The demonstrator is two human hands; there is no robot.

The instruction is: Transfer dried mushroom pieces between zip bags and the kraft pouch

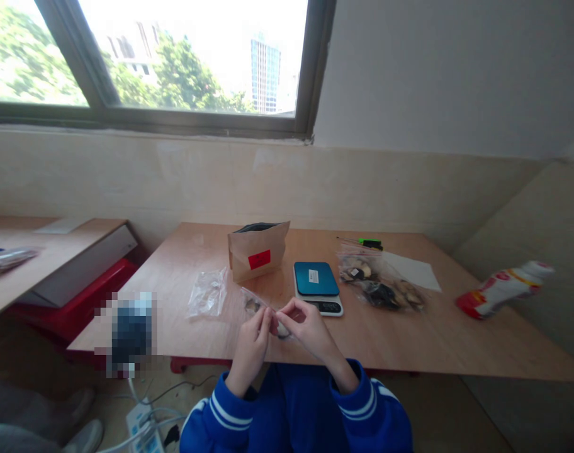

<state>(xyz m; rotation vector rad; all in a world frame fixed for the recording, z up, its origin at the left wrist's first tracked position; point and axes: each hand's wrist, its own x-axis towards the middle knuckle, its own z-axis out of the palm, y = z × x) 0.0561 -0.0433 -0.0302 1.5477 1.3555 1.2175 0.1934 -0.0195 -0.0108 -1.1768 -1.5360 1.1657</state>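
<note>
Close to the table's near edge, my left hand (pixel 255 336) and my right hand (pixel 310 325) meet with fingertips pinched on the top of a transparent zip bag (pixel 252 306). Small brownish and pale pieces show inside it, partly covered by my fingers. Just beyond my right hand lies a kitchen scale (pixel 316 279) with a blue top and a dark display. A brown paper pouch (pixel 256 253) with a red label stands upright behind the bag, its mouth gaping. Left of my hands, a crumpled transparent plastic bag (pixel 206 294) rests on the wood.
Right of the scale lie several zip bags (pixel 360 267) of dried slices and dark pieces. Behind them are a white sheet (pixel 412 270) and a green-black pen (pixel 371 242). A red-white bottle (pixel 504 289) is at the right. A power strip (pixel 143 428) and cables are on the floor.
</note>
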